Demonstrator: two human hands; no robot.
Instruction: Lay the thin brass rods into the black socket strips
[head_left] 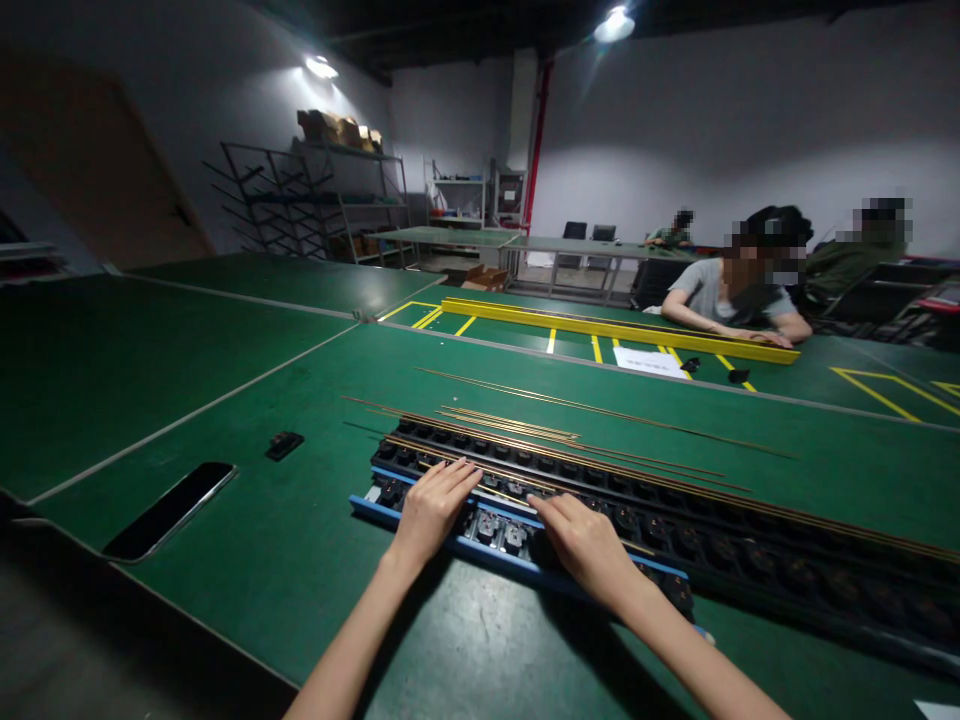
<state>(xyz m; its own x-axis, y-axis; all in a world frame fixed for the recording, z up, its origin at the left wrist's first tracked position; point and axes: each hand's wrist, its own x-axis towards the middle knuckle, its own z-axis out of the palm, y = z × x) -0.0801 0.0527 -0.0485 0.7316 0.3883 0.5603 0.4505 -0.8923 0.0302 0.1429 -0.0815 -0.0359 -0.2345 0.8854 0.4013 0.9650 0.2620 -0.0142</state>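
A blue-edged rail (480, 565) holding a row of black modules with metal parts (514, 538) lies on the green table in front of me. My left hand (435, 505) rests across the rail's left part, fingers stretched out flat and pointing at its far side. Farther right, my right hand (581, 540) is bent over the same rail, its fingers curled and their tips on a thin brass rod (504, 492) that runs lengthwise along the modules. My palms hide part of the row. Behind lie more black module strips (675, 545), alongside loose brass rods (517, 424).
A phone (172, 510) and a small black part (284, 445) lie to the left. Across the table stands a long yellow rail (615, 331), with a person's arms (739, 332) on it and a white paper (649, 362) nearby. Shelving (322, 195) stands farther back.
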